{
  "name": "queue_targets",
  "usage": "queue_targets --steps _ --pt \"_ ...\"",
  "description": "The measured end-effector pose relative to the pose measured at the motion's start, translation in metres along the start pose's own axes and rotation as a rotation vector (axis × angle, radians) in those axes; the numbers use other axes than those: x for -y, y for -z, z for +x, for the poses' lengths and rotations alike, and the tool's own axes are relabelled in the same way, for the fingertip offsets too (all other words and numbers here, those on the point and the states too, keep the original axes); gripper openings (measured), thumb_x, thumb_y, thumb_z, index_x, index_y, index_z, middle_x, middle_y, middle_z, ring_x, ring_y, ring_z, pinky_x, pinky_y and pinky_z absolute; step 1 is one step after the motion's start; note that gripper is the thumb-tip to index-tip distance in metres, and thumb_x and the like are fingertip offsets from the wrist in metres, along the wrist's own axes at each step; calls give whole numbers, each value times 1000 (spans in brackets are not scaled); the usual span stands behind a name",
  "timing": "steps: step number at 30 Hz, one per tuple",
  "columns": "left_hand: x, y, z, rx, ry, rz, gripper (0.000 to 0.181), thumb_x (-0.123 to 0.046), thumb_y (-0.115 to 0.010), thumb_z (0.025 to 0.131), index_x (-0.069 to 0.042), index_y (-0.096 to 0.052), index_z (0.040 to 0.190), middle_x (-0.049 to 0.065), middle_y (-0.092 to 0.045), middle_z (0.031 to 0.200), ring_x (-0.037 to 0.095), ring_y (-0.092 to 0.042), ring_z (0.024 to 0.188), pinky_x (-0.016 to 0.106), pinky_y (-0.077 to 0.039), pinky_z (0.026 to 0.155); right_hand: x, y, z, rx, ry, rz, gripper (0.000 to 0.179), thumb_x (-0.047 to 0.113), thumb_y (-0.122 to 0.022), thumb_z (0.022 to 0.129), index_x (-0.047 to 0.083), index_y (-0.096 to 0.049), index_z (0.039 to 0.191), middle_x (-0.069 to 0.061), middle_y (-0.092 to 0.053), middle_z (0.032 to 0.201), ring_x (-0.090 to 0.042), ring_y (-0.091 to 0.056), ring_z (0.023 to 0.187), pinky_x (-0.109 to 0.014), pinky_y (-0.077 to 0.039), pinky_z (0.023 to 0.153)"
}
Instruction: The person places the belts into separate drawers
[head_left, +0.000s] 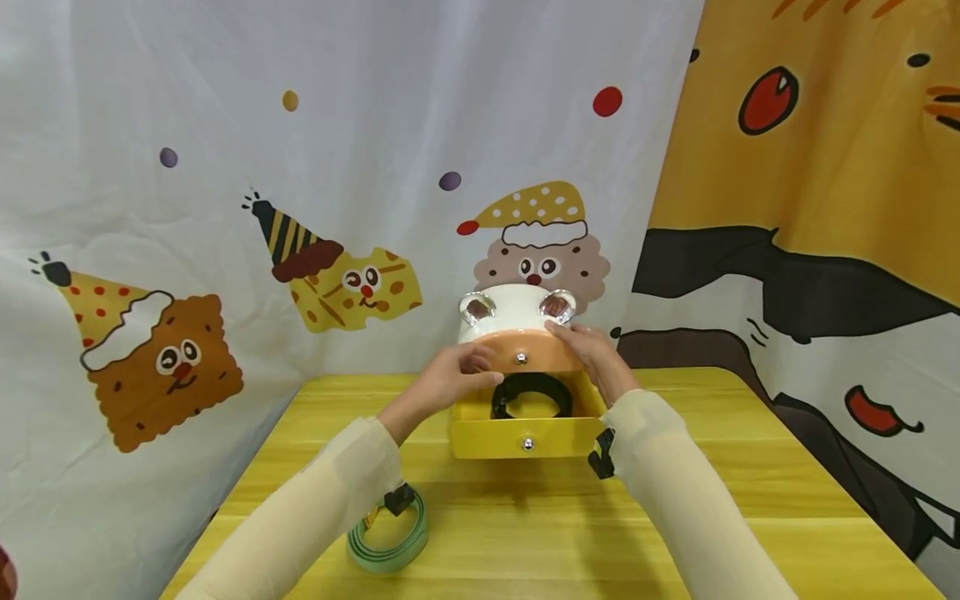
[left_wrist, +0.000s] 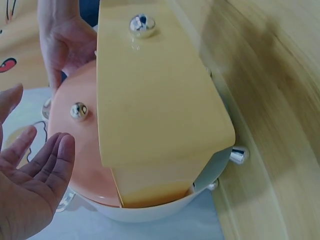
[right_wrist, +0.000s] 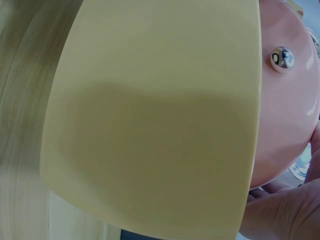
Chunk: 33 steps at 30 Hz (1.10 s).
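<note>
Cartoon-printed curtain [head_left: 375,125] behind a worktop [head_left: 750,467]; near its far edge, a white cabinet [head_left: 517,310], yellow drawer [head_left: 480,439] out. Arms [head_left: 697,508] reach forward: left hand [head_left: 450,379] loosely spread nearby, right hand [head_left: 596,354] relaxed, touching the cabinet's side.

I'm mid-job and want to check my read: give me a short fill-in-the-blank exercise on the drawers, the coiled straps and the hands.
1. The yellow drawer, below the peach drawer, stands ____ (open or shut).
2. The inner strap, coiled in the yellow drawer, is ____ in colour.
3. The outer strap, coiled on the table, is ____ in colour.
4. The hand nearer the outer strap is the person's ____ one.

Missing words: open; black; green; left.
</note>
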<state>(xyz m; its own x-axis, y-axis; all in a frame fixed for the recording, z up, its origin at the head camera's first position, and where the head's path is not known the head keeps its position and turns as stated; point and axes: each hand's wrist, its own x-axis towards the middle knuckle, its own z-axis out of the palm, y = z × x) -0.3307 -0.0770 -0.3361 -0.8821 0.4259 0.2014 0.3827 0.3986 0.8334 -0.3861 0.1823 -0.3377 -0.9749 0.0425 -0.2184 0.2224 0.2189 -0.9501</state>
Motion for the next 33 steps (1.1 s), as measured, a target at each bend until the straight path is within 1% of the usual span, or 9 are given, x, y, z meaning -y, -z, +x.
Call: queue_targets --steps 3,10,14,17,23,26,31,32,33 --pt "-2 0 -5 1 -3 -25 44 -25 -73 92 -4 -62 129 8 -66 111 23 -62 101 39 -52 87 0 -1 0 -1 4 -7 82 54 -59 95 9 -30 156 -21 -42 149 -36 -43 134 -47 -31 113" --pt "-6 -3 -19 15 32 -56 50 -27 -73 92 -6 -58 135 7 -67 114 21 -63 103 40 -53 87 2 -2 -2 -17 -1 -35 80 57 -60 94 9 -36 154 -19 -45 145 -36 -43 130 -49 -29 114" --pt "-7 -7 -28 25 21 -65 48 -27 -73 93 -7 -58 134 8 -67 115 21 -63 101 39 -53 85 3 -3 -3 -27 9 -40 80 56 -60 94 8 -37 153 -19 -45 144 -34 -42 129 -48 -28 115" --pt "-7 -11 -34 28 10 -62 44 -28 -72 93 -10 -60 131 7 -67 115 20 -62 100 38 -53 84 2 -3 -2 -31 10 -31 80 56 -61 93 8 -38 152 -19 -45 144 -34 -42 129 -47 -28 115" --pt "-7 -23 -44 44 16 -65 40 -30 -72 93 -15 -62 129 3 -67 114 18 -61 102 38 -52 85 0 -2 -1 -32 20 -48 83 55 -60 94 7 -32 155 -21 -38 151 -36 -38 135 -48 -26 116" --pt "-5 -28 -48 49 16 -87 40 -32 -72 93 -15 -63 128 4 -68 113 19 -61 102 38 -53 83 0 -2 -1 -31 21 -33 82 55 -61 94 7 -34 154 -21 -40 149 -36 -40 133 -48 -27 115" --pt "0 -39 -55 54 8 -114 38 -31 -73 92 -13 -64 125 1 -68 110 18 -62 96 33 -54 77 -2 -1 -1 -32 20 -39 81 54 -60 95 6 -33 154 -21 -43 146 -36 -42 131 -48 -28 115" --pt "-3 -41 -58 53 8 -121 37 -29 -73 93 -11 -64 124 4 -68 110 20 -62 96 33 -54 76 -2 -1 -1 -33 21 -42 81 55 -59 95 5 -33 154 -21 -44 146 -36 -42 131 -48 -28 115" --pt "-1 -44 -58 48 5 -121 37 -28 -73 92 -11 -65 124 5 -68 109 20 -62 95 32 -53 75 -2 -1 -1 -34 22 -47 82 55 -59 95 5 -32 155 -21 -43 146 -36 -42 132 -48 -28 115"
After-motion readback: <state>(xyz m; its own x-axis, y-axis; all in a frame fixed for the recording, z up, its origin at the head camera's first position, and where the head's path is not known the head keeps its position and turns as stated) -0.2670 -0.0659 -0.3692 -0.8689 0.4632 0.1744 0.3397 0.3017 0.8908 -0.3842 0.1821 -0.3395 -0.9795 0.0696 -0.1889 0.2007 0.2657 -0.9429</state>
